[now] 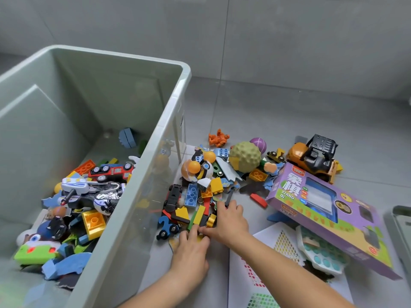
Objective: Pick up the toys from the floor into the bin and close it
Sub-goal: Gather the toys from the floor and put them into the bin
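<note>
Hands, left [191, 245], right [229, 221], curled round bricks [198, 215]

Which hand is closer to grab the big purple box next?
Probably the right hand: the purple box lies on its side of the pile, while the left hand is nearer the bin. Both hold toys.

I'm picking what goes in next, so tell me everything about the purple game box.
The purple game box is a long flat cardboard carton with a clear window, green and yellow artwork and XIANG QI printed on it. It lies face up, tilted, right of the toy pile, its near part resting on a white pop-bubble toy, its far end close to an orange toy construction vehicle.
</note>
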`<state>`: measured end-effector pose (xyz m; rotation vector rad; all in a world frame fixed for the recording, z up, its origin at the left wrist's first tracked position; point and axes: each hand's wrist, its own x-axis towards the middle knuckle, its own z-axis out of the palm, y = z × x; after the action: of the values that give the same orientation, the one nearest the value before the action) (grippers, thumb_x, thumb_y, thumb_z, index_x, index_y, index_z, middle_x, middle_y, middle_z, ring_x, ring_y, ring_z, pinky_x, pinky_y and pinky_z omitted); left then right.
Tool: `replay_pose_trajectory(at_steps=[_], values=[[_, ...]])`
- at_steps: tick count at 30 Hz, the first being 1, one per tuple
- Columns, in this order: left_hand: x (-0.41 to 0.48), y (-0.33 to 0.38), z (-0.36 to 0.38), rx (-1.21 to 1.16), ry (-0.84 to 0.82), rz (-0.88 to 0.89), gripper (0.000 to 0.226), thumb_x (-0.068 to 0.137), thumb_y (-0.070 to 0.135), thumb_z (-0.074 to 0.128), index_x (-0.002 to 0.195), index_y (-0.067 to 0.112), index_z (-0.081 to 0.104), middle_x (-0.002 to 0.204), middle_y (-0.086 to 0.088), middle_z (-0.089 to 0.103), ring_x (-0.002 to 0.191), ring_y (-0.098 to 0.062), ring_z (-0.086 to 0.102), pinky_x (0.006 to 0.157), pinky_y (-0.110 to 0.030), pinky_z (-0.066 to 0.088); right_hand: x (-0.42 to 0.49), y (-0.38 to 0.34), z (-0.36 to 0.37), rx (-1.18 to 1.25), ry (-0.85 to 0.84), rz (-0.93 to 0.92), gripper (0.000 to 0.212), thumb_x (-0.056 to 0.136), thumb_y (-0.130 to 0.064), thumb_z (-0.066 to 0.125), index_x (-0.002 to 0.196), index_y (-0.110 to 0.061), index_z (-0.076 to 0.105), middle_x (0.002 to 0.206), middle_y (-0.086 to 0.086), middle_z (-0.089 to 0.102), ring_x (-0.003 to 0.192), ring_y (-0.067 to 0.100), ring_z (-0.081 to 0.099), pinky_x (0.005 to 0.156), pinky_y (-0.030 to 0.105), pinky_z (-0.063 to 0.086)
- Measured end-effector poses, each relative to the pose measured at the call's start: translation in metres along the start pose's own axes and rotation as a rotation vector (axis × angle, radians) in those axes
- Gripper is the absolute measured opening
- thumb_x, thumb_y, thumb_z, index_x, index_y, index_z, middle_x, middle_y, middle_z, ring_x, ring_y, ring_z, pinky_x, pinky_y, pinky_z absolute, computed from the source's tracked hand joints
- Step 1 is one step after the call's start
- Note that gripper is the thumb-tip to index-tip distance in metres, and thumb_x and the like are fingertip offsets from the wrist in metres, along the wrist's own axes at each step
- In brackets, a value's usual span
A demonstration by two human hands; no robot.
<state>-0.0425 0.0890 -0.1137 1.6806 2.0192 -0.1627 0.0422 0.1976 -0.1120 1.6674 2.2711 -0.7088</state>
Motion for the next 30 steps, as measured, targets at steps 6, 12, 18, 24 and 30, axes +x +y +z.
replay_pose_trajectory(at_steps=[6, 12, 18, 24, 30], values=[[-0.001, -0.005, 0.001, 0.025, 0.016, 0.001, 0.036, 0.093, 0.026, 0.044, 0.129, 0.025, 0.04, 0.152, -0.007, 0.012, 0.129, -0.031, 0.024, 0.099, -0.039, 0.042, 0.003, -0.004, -0.001, 0.067, -0.039, 0.006, 0.07, 0.074, -0.037, 0.07, 0.13, -0.017, 0.034, 0.128, 0.012, 0.034, 0.117, 0.032, 0.033, 0.087, 0.035, 0.044], [0.002, -0.011, 0.002, 0.028, 0.04, -0.014, 0.035, 0.091, 0.007, 0.042, 0.123, 0.021, 0.043, 0.145, -0.01, 0.02, 0.121, -0.032, 0.032, 0.094, -0.038, 0.045, -0.002, -0.002, 0.004, 0.036, 0.02, -0.033, 0.064, 0.077, -0.037, 0.07, 0.129, -0.018, 0.037, 0.128, 0.011, 0.034, 0.118, 0.03, 0.034, 0.087, 0.032, 0.044], [-0.001, -0.021, 0.002, -0.084, 0.036, -0.07, 0.026, 0.086, -0.002, 0.038, 0.104, 0.015, 0.046, 0.118, -0.006, 0.035, 0.099, -0.028, 0.046, 0.074, -0.034, 0.041, -0.002, 0.008, 0.003, 0.048, -0.025, -0.094, 0.059, 0.075, -0.028, 0.07, 0.125, -0.02, 0.04, 0.128, 0.01, 0.035, 0.118, 0.03, 0.033, 0.084, 0.032, 0.044], [-0.006, -0.027, 0.007, -0.418, 0.049, -0.174, 0.035, 0.08, -0.008, 0.037, 0.093, 0.023, 0.049, 0.114, -0.001, 0.04, 0.095, -0.021, 0.05, 0.088, -0.036, 0.046, -0.001, 0.019, -0.009, 0.187, -0.083, -0.105, 0.05, 0.076, -0.029, 0.065, 0.12, -0.021, 0.043, 0.118, 0.01, 0.042, 0.11, 0.026, 0.041, 0.084, 0.032, 0.042], [-0.024, 0.013, -0.036, -0.731, 0.197, -0.221, 0.032, 0.09, 0.0, 0.037, 0.106, 0.025, 0.051, 0.12, 0.005, 0.035, 0.1, -0.009, 0.048, 0.078, -0.018, 0.036, -0.009, 0.029, -0.05, 0.489, -0.129, -0.109, 0.036, 0.073, -0.022, 0.068, 0.105, -0.02, 0.052, 0.089, 0.003, 0.056, 0.071, 0.014, 0.05, 0.059, 0.026, 0.041]])
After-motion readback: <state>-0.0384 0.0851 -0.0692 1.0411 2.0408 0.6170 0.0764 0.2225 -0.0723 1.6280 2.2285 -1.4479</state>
